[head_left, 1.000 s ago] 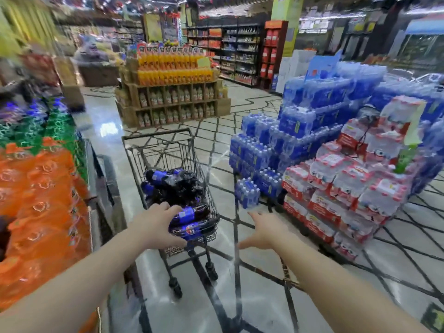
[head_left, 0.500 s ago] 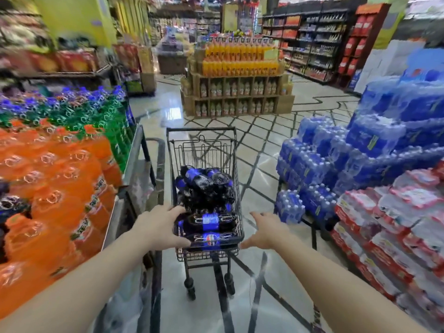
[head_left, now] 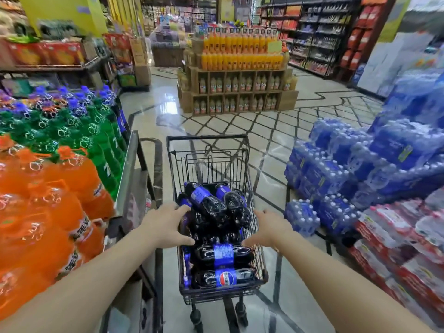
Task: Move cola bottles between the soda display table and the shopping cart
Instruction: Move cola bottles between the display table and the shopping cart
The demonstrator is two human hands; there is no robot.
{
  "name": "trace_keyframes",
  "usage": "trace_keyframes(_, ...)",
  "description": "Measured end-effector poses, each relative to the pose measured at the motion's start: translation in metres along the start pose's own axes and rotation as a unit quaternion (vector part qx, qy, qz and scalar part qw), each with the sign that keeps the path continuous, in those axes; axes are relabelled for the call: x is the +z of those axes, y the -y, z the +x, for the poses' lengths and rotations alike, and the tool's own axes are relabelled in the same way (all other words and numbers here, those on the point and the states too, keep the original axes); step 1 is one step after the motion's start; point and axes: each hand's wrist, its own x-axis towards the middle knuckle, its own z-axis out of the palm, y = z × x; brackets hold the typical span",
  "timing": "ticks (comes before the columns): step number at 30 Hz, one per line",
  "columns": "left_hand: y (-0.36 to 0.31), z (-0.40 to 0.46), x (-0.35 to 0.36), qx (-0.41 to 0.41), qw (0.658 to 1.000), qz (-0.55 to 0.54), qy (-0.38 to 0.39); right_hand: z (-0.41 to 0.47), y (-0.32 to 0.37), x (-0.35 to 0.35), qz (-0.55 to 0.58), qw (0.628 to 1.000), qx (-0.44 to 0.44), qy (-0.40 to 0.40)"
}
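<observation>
Black wire is forming the shopping cart point(head_left: 208, 150) we are standing behind, and we are taking it as our landmark. Inside its basket the cola bottles point(head_left: 223, 254) are lying on their sides in a heap, dark with blue labels, filling the near half up to the rim. We are reaching our left hand point(head_left: 165, 225) over the cart's left rim, fingers spread and relaxed, the fingertips lying at the bottles on that side; whether they are touching we cannot tell. We are holding our right hand point(head_left: 269, 229) over the cart's right rim, also spread and grasping nothing, thumb pointing in toward the pile.

Just left of the cart the soda display desk point(head_left: 127, 174) is carrying orange bottles point(head_left: 48, 212) nearest us, green bottles point(head_left: 96, 140) behind them, and purple-capped ones farther back. Right of the cart, shrink-wrapped water packs point(head_left: 336, 169) in blue are sitting stacked on the floor, with red-labelled packs point(head_left: 396, 236) beside them. Well beyond the cart a wooden stand of orange juice bottles point(head_left: 240, 54) is standing in the aisle.
</observation>
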Motion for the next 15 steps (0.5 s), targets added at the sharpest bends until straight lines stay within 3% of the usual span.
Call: trace_keyframes(15,0.052,0.180,0.020,-0.018,0.997,0.014,0.074,0.201,0.032,0.011,0.009,0.997,-0.028,0.074)
